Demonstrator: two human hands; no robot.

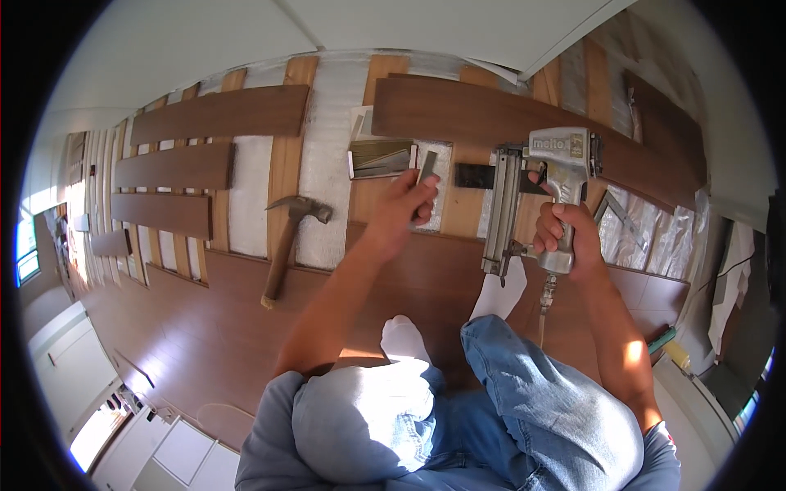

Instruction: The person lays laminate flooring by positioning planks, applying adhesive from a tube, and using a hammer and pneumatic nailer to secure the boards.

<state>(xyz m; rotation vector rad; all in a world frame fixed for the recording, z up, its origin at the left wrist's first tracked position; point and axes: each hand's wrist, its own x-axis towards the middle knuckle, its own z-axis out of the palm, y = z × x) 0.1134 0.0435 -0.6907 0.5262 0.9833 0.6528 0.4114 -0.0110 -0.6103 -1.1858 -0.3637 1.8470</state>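
A sunlit room with white panels [205,41] along the far side has a brown plank floor [188,319] that gives way, ahead of the person's feet, to bare wooden battens [286,176] with white foam sheeting [248,213] between them. Judging by how things lie, the near part is covered, while the strip toward the panels is not: three shorter planks [221,113] at the left and a long plank [491,114] at the right look loosely placed across the battens. The right hand [569,233] is wrapped around the handle of a metal nail gun [565,182], held above the battens at the right, a finger near the trigger; whether it is loaded I cannot tell. The left hand [409,200] is nearly closed, pinching a small grey strip [426,168] just beside an open box of similar strips [381,161]. A hammer [282,250] lies farther left. Raised lettering and a small label show on the nail gun's body; no other writing is clear enough to read
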